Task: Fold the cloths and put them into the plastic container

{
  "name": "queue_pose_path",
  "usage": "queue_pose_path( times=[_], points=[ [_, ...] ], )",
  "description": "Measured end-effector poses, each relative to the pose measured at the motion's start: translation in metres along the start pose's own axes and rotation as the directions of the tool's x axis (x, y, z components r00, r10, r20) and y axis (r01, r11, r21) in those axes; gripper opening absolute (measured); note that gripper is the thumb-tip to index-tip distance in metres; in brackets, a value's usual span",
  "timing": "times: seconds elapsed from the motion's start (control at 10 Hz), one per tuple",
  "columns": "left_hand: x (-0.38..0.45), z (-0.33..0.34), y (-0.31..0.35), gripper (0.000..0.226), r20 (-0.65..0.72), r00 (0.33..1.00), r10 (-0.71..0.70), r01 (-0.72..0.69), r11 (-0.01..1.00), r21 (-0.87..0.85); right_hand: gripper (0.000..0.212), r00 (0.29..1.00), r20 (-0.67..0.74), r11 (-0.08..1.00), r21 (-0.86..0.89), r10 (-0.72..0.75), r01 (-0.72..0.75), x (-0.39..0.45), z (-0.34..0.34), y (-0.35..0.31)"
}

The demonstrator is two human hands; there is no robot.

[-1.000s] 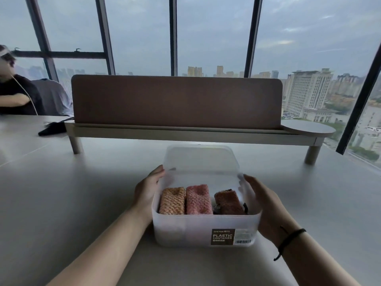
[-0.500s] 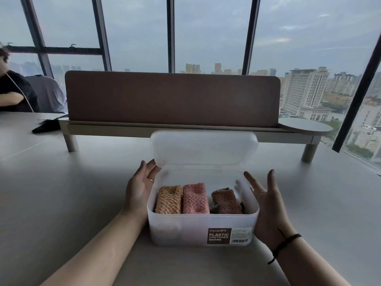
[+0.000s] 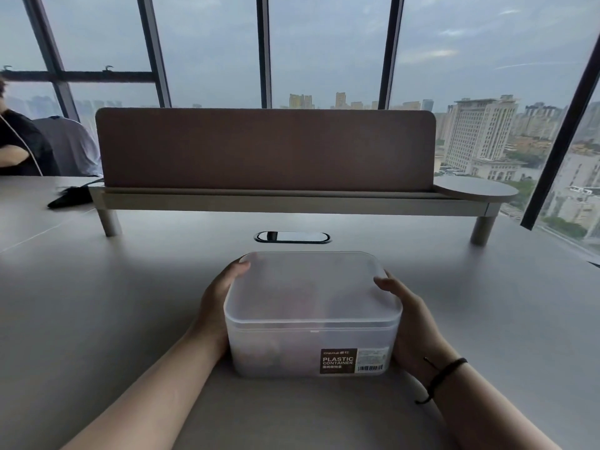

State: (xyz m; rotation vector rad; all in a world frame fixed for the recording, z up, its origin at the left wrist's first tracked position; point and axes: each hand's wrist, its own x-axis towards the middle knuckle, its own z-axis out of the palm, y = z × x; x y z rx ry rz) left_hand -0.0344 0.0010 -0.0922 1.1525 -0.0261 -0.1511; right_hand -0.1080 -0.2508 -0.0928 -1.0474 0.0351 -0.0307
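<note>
The frosted plastic container (image 3: 311,349) stands on the grey table (image 3: 97,319) right in front of me, its lid (image 3: 308,287) down flat on top. My left hand (image 3: 216,306) holds its left side, fingertips curled over the lid's far-left corner. On the opposite side my right hand (image 3: 412,323) holds the container, with the thumb on the lid's right edge. The folded cloths (image 3: 261,347) inside show only as dim shadows through the plastic.
A brown divider panel on a low shelf (image 3: 266,151) crosses the table behind the container. A black cable slot (image 3: 292,237) lies between them. A dark object (image 3: 69,198) rests at the far left, near a seated person (image 3: 16,147). Windows stand behind.
The lid, which stood open behind the container, has come down and now covers the cloths. Both hands moved from beside the open box onto the lid's edges.
</note>
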Motion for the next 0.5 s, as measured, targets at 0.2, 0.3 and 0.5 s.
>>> queue_pose_path(
  times=[0.2, 0.3, 0.5],
  points=[
    [0.002, -0.001, -0.003, 0.027, -0.049, 0.999, 0.013, -0.011, 1.0, 0.025, 0.046, 1.0, -0.024, 1.0, 0.009, 0.0, 0.0, 0.002, 0.0, 0.001],
    [-0.001, 0.003, -0.002, 0.029, -0.026, 0.999, 0.037, -0.036, 0.999, 0.026, 0.043, 1.0, -0.018, 1.0, 0.009, 0.005, -0.005, 0.001, 0.0, 0.002],
    [0.009, -0.005, -0.003, 0.042, -0.047, 0.999, -0.001, 0.0, 1.0, -0.013, 0.038, 0.947, -0.142, 0.949, -0.173, -0.289, 0.263, 0.005, 0.004, -0.009]
  ],
)
